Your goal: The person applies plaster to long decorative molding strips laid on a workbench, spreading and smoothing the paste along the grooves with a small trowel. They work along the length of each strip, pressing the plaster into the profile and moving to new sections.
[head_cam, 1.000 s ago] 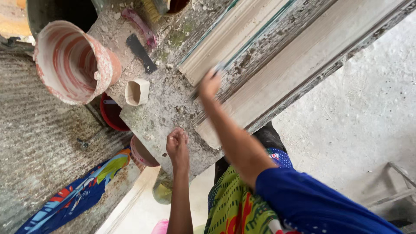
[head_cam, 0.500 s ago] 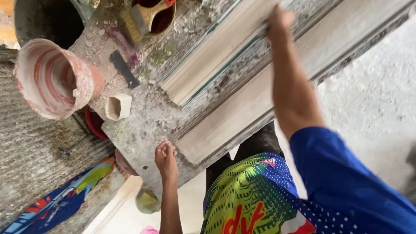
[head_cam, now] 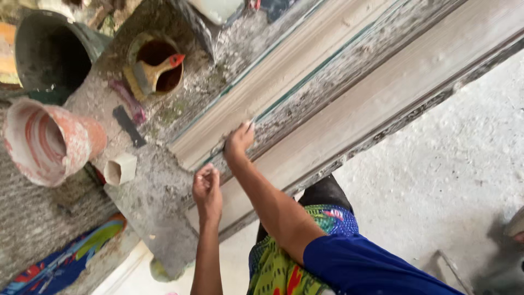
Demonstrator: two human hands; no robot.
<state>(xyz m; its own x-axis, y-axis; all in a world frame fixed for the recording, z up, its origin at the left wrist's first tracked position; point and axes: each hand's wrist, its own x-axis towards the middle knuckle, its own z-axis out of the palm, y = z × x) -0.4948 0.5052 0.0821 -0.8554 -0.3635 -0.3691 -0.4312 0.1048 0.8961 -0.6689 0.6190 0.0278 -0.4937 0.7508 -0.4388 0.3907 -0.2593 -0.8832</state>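
– What are the fingers doing?

– The right hand has its fingers bent, and the tips press on the edge of the long pale strip. I cannot tell if it pinches anything. The left hand is curled into a loose fist with nothing in it, and it rests on the dusty grey table.

– Where is the strip?

– It lies slanted on the table, next to a second long strip.

– What else is there?

– A pink bucket, a small white cup, a flat black tool, and a brush in a bowl.
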